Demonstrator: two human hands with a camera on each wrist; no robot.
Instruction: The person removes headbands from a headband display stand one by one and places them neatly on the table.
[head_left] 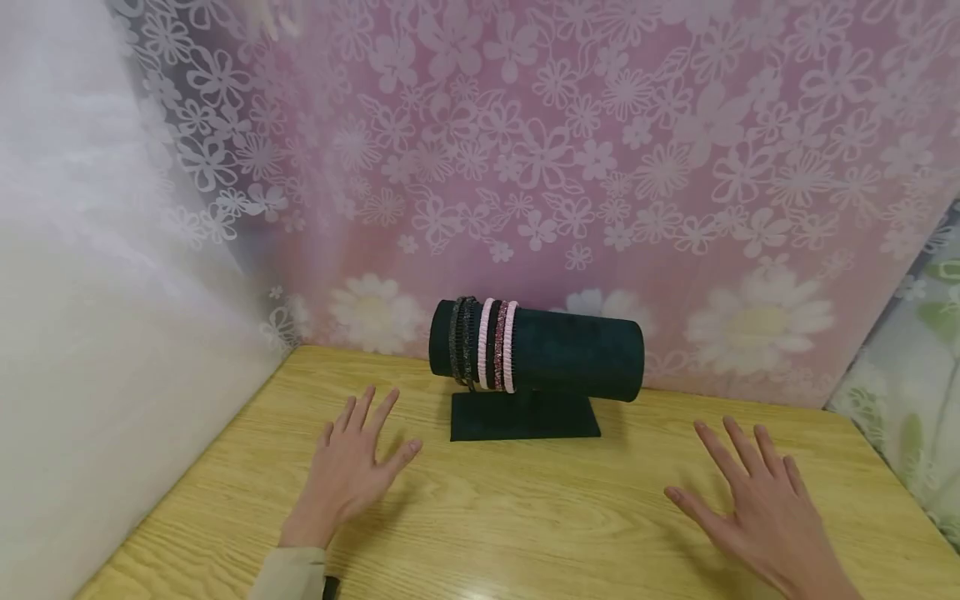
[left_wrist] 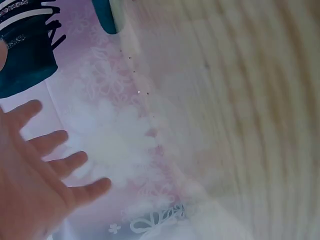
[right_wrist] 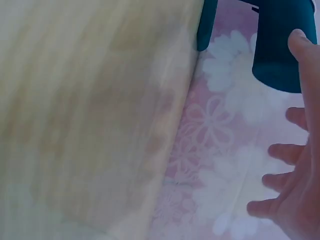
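Observation:
A dark green velvet bracelet stand (head_left: 577,350), a horizontal roll on a flat rectangular base, stands at the back of the table. Several bands circle the left half of its roll: black ones (head_left: 462,342), pale pink ones (head_left: 485,343) and a glittery dark pink one (head_left: 500,346). My left hand (head_left: 348,475) is spread to the front left of the stand, fingers straight, holding nothing. To the front right, my right hand (head_left: 772,517) is likewise spread and holds nothing. Both hands are apart from the stand. The wrist views show the roll's ends (left_wrist: 30,70) beyond the fingers.
The light wood-grain table (head_left: 480,500) lies under both hands. A pink floral curtain (head_left: 525,167) hangs right behind the stand. White sheeting (head_left: 112,292) borders the left side, and a green-patterned cloth (head_left: 915,400) the right.

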